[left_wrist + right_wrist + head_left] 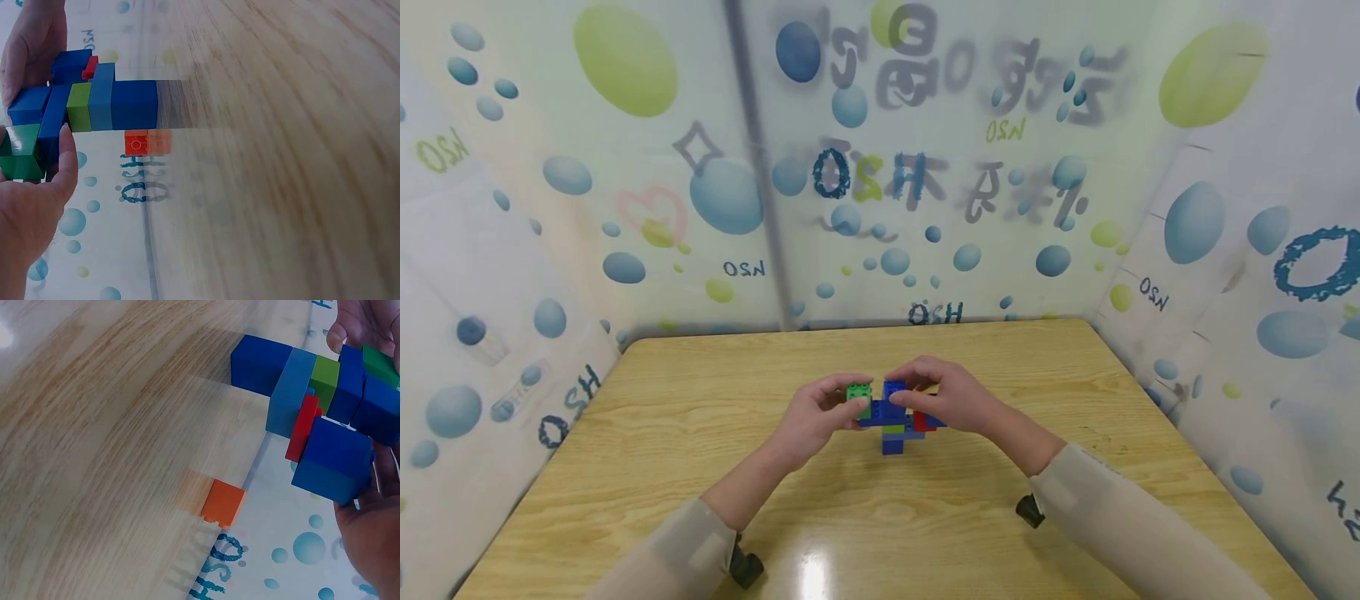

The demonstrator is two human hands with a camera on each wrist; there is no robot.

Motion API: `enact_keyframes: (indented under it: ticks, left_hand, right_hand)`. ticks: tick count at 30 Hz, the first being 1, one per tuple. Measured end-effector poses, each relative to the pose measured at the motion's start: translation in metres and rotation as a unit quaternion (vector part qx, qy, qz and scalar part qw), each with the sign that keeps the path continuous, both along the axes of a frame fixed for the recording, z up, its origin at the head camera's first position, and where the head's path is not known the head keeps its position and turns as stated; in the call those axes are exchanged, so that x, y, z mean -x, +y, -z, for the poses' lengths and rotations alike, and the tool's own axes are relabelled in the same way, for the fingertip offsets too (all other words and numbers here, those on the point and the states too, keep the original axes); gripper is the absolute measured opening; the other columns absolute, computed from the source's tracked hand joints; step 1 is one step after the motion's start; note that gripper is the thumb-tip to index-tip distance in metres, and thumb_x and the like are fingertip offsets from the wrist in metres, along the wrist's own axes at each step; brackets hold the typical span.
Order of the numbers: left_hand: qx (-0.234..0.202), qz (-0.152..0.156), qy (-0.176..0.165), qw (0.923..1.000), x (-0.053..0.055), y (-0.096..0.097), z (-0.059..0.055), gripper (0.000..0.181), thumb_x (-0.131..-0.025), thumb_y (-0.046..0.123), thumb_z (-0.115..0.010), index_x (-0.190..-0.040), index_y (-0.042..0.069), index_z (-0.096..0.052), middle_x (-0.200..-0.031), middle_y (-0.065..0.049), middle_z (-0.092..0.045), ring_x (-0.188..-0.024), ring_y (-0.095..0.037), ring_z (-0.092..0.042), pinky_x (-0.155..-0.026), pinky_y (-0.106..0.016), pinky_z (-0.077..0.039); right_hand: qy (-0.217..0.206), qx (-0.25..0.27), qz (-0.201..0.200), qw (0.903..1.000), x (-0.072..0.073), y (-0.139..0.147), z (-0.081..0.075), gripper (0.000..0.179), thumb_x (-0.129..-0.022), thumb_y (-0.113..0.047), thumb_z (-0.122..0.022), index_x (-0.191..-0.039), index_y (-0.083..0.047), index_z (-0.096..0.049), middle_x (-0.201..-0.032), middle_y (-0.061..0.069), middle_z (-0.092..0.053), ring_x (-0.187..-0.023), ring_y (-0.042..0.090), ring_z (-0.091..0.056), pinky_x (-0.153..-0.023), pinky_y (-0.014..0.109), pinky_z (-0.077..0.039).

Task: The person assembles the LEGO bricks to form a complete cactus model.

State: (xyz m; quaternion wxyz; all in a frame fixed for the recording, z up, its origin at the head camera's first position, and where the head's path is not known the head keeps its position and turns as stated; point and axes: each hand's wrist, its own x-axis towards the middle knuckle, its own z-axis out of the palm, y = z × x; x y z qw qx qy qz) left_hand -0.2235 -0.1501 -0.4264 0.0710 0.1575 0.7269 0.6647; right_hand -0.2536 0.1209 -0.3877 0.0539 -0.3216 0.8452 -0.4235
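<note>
A structure of stacked toy building bricks stands on the table, its lowest part a dark blue brick (892,447). Above that come a lighter blue brick (102,97), a lime green brick (79,106) and a long dark blue brick (54,119). At the upper left sits a green brick (858,390), gripped between the thumb and fingers of my left hand (811,419). My right hand (953,397) pinches the upper blue brick (892,392). On the right side are a red piece (302,428) and another blue brick (334,459).
An orange brick (224,503) lies on the table beyond the structure, hidden in the head view. The wooden table (700,400) ends at a printed curtain (880,250) at the back and sides. Black devices (747,568) hang under both wrists.
</note>
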Motion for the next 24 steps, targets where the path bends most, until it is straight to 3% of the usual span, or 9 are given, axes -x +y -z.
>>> enact_keyframes:
  ticks: [8, 24]
  left_hand:
    - [0.003, -0.003, 0.003, 1.0000, 0.0000, 0.0003, -0.0003, 0.039, -0.108, 0.020, -0.073, -0.145, 0.008, -0.069, -0.117, -0.007, -0.070, -0.104, -0.021, -0.070, -0.086, -0.036, -0.069]
    - [0.004, -0.005, -0.002, 1.0000, 0.0001, 0.0008, 0.0012, 0.037, -0.108, 0.020, -0.072, -0.144, 0.010, -0.070, -0.118, -0.008, -0.071, -0.103, -0.020, -0.072, -0.088, -0.036, -0.069]
  right_hand:
    - [-0.012, 0.005, -0.009, 0.9999, 0.0028, -0.0024, 0.0005, 0.033, -0.106, -0.028, -0.076, -0.135, -0.013, -0.076, -0.121, 0.005, -0.075, -0.106, 0.015, -0.072, -0.100, 0.045, -0.064]
    - [-0.017, 0.022, 0.010, 0.9995, 0.0021, -0.0029, 0.0082, 0.032, -0.106, -0.031, -0.077, -0.134, -0.017, -0.077, -0.120, 0.003, -0.073, -0.109, 0.020, -0.065, -0.097, 0.044, -0.061]
